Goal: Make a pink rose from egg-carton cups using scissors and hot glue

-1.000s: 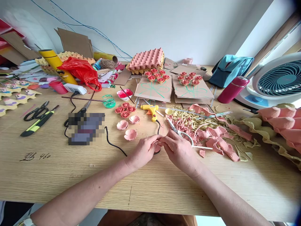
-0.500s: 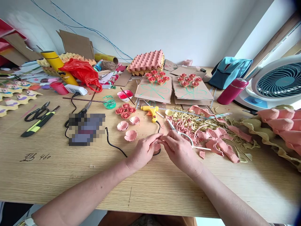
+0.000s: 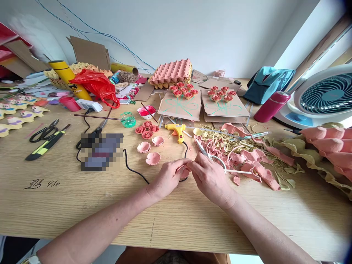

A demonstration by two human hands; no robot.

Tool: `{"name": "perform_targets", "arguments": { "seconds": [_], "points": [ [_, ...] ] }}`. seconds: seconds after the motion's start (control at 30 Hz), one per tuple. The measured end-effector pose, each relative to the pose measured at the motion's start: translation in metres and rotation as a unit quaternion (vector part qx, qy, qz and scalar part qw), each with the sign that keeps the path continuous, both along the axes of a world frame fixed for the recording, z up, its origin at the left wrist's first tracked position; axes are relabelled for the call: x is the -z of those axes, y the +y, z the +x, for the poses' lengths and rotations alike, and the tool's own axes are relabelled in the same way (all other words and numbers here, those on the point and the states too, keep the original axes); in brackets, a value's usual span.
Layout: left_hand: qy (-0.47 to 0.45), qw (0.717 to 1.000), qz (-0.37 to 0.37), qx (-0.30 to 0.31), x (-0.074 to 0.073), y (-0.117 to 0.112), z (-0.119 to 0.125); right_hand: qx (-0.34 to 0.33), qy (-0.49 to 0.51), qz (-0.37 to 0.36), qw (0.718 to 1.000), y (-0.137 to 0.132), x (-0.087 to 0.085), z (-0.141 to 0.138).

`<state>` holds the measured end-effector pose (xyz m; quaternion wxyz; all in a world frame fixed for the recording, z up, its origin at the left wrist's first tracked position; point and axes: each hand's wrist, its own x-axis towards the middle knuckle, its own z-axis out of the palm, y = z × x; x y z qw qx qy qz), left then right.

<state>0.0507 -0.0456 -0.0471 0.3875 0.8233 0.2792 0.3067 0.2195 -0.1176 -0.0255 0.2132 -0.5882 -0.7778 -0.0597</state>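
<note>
My left hand [image 3: 168, 179] and my right hand [image 3: 211, 180] meet above the table, fingertips pinched together. Between them shows part of a pink egg-carton cup [image 3: 186, 173], mostly hidden by the fingers. White-handled scissors [image 3: 219, 161] lie just beyond my right hand, and a thin white stick [image 3: 239, 171] juts out to the right past their handle. Ahead of my left hand sit pink petal cups [image 3: 153, 158] and several red-edged paper-pulp roses [image 3: 147, 129]. A yellow glue gun [image 3: 177, 130] lies farther back, its black cord running toward my hands.
Pink and yellow carton scraps [image 3: 236, 150] spread to the right, beside stacked egg cartons [image 3: 327, 146]. Cardboard sheets [image 3: 180, 106] at the back carry finished roses. A utility knife [image 3: 48, 143], a red paint bowl [image 3: 146, 110], a pink bottle [image 3: 272, 106] and a fan [image 3: 324, 95] stand around.
My hands have shifted slightly, the fingertips still together and the pink cup showing a little more. The white stick's end has moved a little to the right.
</note>
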Motion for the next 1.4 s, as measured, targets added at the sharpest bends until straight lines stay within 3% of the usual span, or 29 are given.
{"name": "perform_targets", "arguments": {
  "seconds": [0.2, 0.33, 0.77, 1.0, 1.4],
  "points": [
    [-0.027, 0.998, 0.063, -0.014, 0.0024, 0.0006, -0.0015, 0.010, 0.090, -0.010, 0.996, 0.0014, -0.0013, 0.0014],
    [-0.007, 0.996, 0.092, -0.012, 0.0002, -0.0008, -0.0006, -0.003, 0.092, -0.015, 0.996, 0.0008, -0.0017, 0.0025],
    [-0.011, 1.000, -0.005, -0.011, 0.0018, -0.0008, 0.0003, -0.021, -0.004, 0.004, 1.000, 0.0008, -0.0035, 0.0015],
    [-0.026, 0.998, 0.059, -0.022, 0.0005, -0.0013, 0.0008, -0.005, 0.099, -0.025, 0.995, 0.0009, -0.0009, 0.0032],
    [0.000, 0.997, 0.071, -0.012, -0.0004, -0.0040, 0.0013, -0.016, 0.019, 0.010, 1.000, 0.0014, -0.0018, 0.0000]
  ]
}}
